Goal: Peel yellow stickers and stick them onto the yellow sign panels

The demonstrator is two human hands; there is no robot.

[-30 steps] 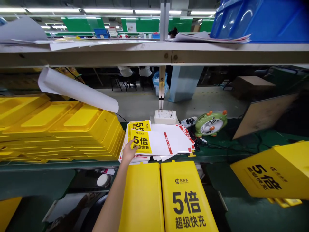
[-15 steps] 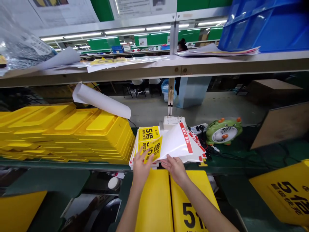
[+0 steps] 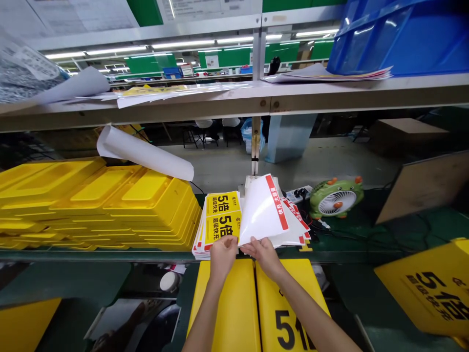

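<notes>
My left hand (image 3: 223, 257) grips the lower edge of a yellow printed label sheet (image 3: 223, 218) marked "5倍", lying on a loose stack of label sheets (image 3: 200, 239). My right hand (image 3: 263, 254) pinches the bottom corner of a curled white sheet with a red stripe (image 3: 261, 210), which stands up beside the yellow sheet. The hands nearly touch. Below them lie two yellow plastic panels (image 3: 223, 308), printed with black characters on the right one.
Stacked yellow plastic trays (image 3: 110, 205) fill the bench to the left, with a white paper roll (image 3: 142, 154) on top. A green fan (image 3: 335, 198), cables and a white box stand behind the sheets. A yellow panel (image 3: 428, 293) sits at right, below a shelf holding papers and a blue bin (image 3: 388, 39).
The yellow sheet, curled up before, now lies flatter on the stack. My hands have moved closer together, and the white sheet stands more upright. My right hand came into view after the first frame.
</notes>
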